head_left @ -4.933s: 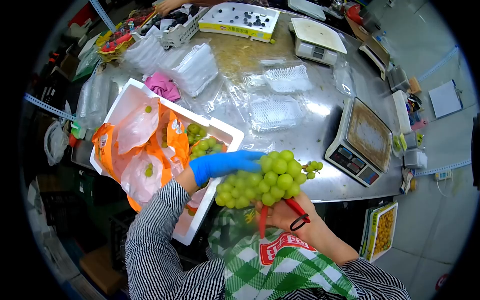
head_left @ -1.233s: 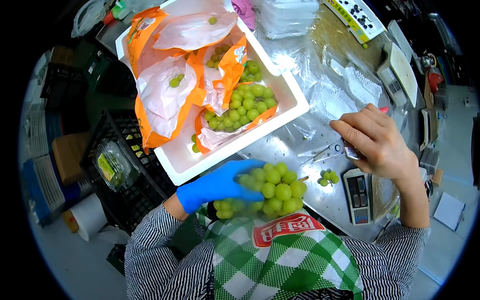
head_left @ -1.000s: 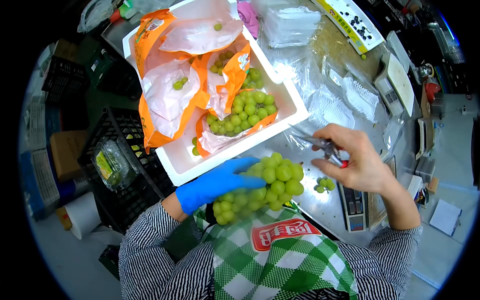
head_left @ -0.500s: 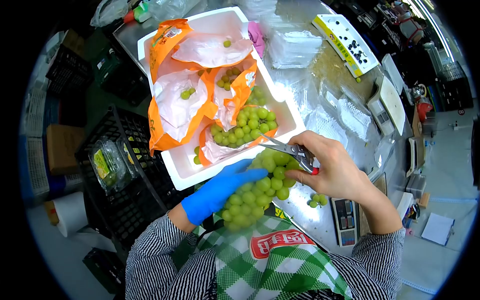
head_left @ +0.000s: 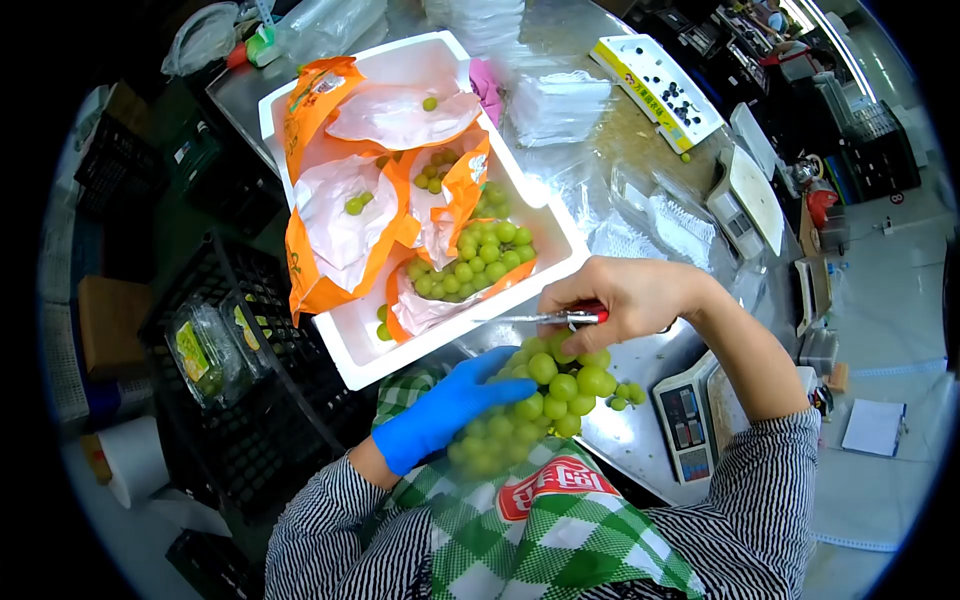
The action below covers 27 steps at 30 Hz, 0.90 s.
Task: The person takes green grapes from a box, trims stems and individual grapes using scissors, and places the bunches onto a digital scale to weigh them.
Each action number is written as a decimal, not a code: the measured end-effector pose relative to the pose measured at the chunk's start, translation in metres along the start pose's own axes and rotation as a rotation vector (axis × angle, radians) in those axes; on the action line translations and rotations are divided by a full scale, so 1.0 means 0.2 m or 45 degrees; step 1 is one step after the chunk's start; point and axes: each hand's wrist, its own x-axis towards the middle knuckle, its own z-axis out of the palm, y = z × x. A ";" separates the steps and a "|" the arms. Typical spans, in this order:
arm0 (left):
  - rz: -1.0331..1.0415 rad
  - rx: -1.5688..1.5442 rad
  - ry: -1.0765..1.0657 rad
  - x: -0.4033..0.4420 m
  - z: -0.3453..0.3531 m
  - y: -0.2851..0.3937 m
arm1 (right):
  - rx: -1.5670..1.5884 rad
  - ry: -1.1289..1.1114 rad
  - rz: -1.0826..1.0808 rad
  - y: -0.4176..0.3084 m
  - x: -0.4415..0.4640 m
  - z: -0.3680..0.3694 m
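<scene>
My left hand [head_left: 440, 405], in a blue glove, is wrapped round a large bunch of green grapes [head_left: 565, 390] in front of the checked apron. Above the bunch's upper right end, my bare right hand [head_left: 625, 300] grips scissors [head_left: 560, 318] with red on the handles. The blades point left, and the right fingers reach down to the top grapes. Behind the bunch stands a white foam box [head_left: 350, 370] with orange paper bags [head_left: 300, 270] and more green grapes [head_left: 480, 260] in it. A small grape cluster [head_left: 627, 394] lies on the metal table, right of the held bunch.
A scale [head_left: 685, 430] stands at the right, another scale [head_left: 740, 210] farther back. A white-and-yellow tray [head_left: 650, 95] holds dark berries. Stacked clear plastic packs [head_left: 560, 105] lie behind the box. A black crate [head_left: 240, 450] with packed grapes stands at the left.
My right hand has turned the scissors, so the blades now lie nearly level over the bunch. The camera view has shifted slightly; the left hand keeps its hold.
</scene>
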 end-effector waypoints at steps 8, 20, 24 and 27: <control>0.077 -0.019 0.057 -0.09 -0.04 0.01 | 0.429 0.632 -0.177 -0.11 0.09 -0.19; 0.192 0.016 0.358 -0.16 -0.08 -0.01 | -1.257 0.410 -0.047 -0.31 -0.15 -0.01; 0.191 -0.039 0.356 -0.15 -0.03 0.03 | -1.420 0.334 0.099 -0.36 -0.23 0.06; 0.228 0.034 0.382 -0.14 -0.01 0.01 | -1.567 0.284 0.143 -0.39 -0.23 0.11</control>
